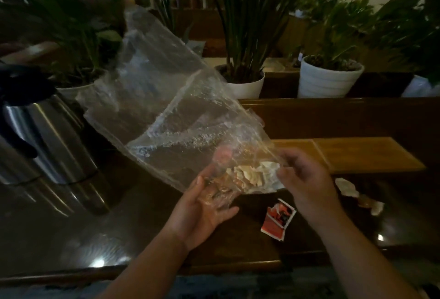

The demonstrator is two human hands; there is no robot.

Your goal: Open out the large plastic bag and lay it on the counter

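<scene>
Dim room, dark glossy wooden table (pixel 133 222) with light glare on its near edge. Clear plastic bag (pixel 166 108) held up over the table, tilted, its open end rising toward upper left, its bottom corner down between both hands. Pale crumpled scraps (pixel 247 175) sit bunched in that bottom corner. Left hand (pixel 204 208) palm up beneath the corner, fingers curled up round the plastic and cradling it, thumb against the bag's side. Right hand (pixel 307 184) just beside on the other side, fingertips and thumb pinching the bag's edge next to the scraps. On the table below the right wrist: torn red-and-white packet (pixel 278 221), lying flat, apart from the bag. Further right, small crumpled pale bits (pixel 347 188). Far left: steel thermos jugs (pixel 47 141) with black tops. Behind, along a wooden ledge: potted plants in white pots (pixel 328 79); one pot (pixel 245 84) stands just past the bag
</scene>
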